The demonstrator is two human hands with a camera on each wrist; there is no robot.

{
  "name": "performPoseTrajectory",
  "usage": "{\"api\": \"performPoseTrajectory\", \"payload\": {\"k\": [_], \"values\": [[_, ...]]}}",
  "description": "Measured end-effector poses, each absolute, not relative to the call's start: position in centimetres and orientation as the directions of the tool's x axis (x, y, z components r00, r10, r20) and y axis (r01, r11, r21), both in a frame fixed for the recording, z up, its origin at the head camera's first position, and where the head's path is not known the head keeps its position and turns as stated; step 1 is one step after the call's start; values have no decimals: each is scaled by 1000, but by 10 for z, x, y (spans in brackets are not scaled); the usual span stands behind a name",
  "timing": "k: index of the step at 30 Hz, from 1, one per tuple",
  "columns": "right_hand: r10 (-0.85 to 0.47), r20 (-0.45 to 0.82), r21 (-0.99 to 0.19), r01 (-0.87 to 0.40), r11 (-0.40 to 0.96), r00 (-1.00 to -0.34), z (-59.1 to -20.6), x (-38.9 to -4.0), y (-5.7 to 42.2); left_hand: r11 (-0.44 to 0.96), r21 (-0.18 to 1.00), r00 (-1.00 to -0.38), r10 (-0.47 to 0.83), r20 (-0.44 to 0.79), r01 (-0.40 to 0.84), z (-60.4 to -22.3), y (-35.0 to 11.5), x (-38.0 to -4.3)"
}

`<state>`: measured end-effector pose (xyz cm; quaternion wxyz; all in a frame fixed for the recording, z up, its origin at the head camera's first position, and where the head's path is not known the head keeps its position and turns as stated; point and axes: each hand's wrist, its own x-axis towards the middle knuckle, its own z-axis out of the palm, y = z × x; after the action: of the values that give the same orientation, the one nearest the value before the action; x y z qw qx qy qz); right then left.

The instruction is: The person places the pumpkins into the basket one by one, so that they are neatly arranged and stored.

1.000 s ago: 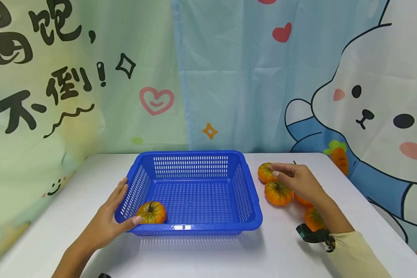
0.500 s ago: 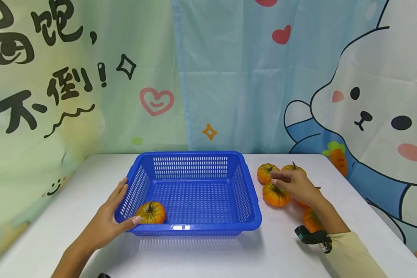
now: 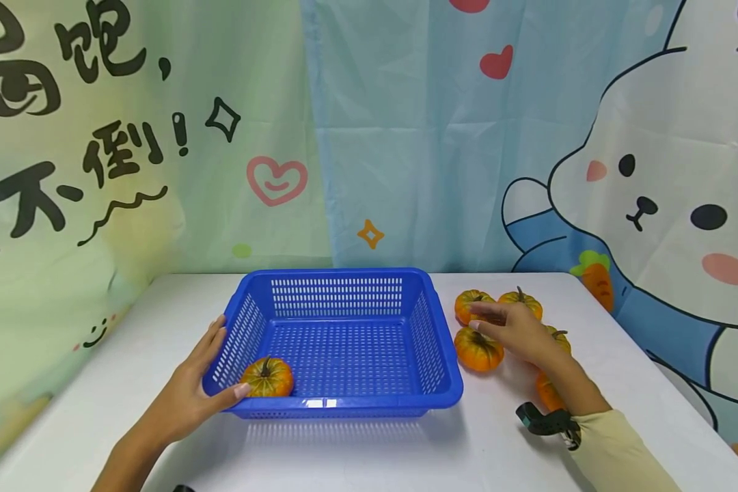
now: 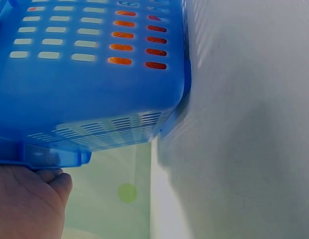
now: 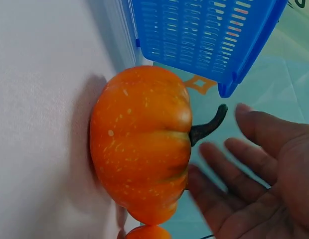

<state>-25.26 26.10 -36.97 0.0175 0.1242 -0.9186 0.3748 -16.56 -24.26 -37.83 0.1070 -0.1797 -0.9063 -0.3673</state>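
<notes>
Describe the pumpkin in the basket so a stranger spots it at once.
On the table stands a blue basket, held at its left by the left hand. In its near left corner sits one orange pumpkin. The other pumpkins lie on the table to the right; only this one is inside.

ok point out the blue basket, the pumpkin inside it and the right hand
Blue basket (image 3: 381,404): head view, on its near rim.
Pumpkin inside it (image 3: 268,381): head view, on its front side.
Right hand (image 3: 521,333): head view, on its back.

"饱," (image 3: 107,41) and "不倒!" (image 3: 119,154) on the green backdrop (image 3: 203,225)
</notes>
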Motion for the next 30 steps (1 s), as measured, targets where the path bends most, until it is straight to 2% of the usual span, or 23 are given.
{"api": "performPoseTrajectory", "payload": {"k": [6,18,25,30], "values": [[-213,65,-624,-206,753,-975,-372,-252,260,668,627,-914,246,322,401,-378,-243,-166],[-266,7,-626,-212,751,-964,-377,-253,257,668,627,-914,243,326,401,-378,-242,-165],[-387,10,-631,-306,713,-922,-376,-253,261,670,625,-914,246,323,401,-377,-242,-165],[-436,-64,-686,-278,673,-897,-374,-251,262,677,625,-919,240,313,389,-377,-242,-165]]}}
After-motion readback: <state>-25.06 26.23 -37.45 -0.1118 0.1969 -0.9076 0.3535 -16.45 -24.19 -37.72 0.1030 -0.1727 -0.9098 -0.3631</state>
